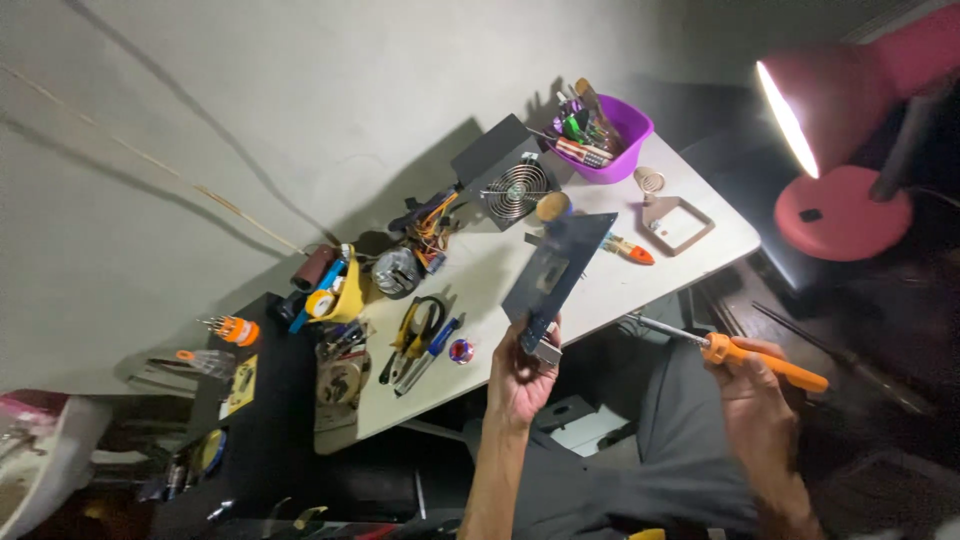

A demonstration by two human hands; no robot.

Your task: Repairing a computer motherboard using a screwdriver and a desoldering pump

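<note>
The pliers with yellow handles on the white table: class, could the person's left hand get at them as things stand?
Probably not directly. The left hand is gripping a dark circuit board, so it isn't free. The pliers lie uncovered on the table nearby, so the path itself looks open.

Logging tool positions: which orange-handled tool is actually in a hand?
The soldering iron with the long orange handle, gripped in the right hand off the table's edge. The small orange-tipped screwdriver lies untouched on the white table by the metal stand.
</note>
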